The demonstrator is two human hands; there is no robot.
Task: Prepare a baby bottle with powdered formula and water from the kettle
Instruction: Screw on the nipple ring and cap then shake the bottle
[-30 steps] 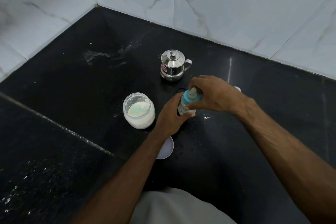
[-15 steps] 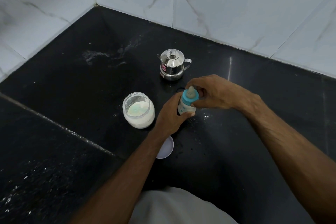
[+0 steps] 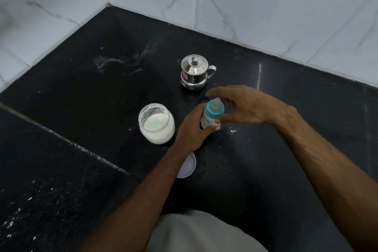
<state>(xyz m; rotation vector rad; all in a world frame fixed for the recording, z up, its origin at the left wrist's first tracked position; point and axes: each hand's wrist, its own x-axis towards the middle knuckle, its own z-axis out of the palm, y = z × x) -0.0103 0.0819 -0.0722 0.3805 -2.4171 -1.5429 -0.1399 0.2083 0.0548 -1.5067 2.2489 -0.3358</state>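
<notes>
While gripped below, bottle point(image 3: 210, 117) between right fingers point(image 3: 222, 93).

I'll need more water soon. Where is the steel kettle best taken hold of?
By the loop handle on the kettle, which sticks out to the right, away from the spout. Come from the right with the right hand; the lid knob only lifts the lid.

Black stone counter point(image 3: 286, 170) w/ steel kettle point(image 3: 195, 72), open powder jar point(image 3: 156, 124), baby bottle point(image 3: 211, 115), white lid point(image 3: 187, 166), spilled powder specks.
</notes>
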